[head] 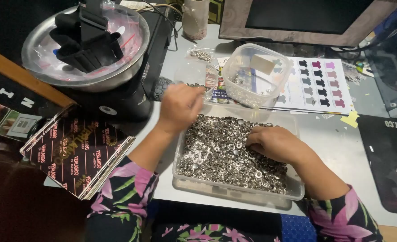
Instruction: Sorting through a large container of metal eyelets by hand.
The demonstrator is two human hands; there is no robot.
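- far left, a dark printed booklet (75,150) lies by the table edge, with a steel bowl (37,58) behind it holding black straps.
- the left hand (179,106) is raised over the far-left corner of the clear tray (234,190), fingers curled and pinched; it looks closed on something small, but i cannot tell what, if anything, it holds.
- the tray, near the table's front edge, is heaped with small silver metal rings (216,152).
- the right hand (274,143) rests on the heap, fingers bent down into the rings; whether it grips any is hidden.
- behind, a small clear tub (270,85) sits tilted on a colour chart sheet (319,85).
- risk, as i judge it: the rings are loose and piled high, so a hasty scoop could flick some over the tray's low wall.
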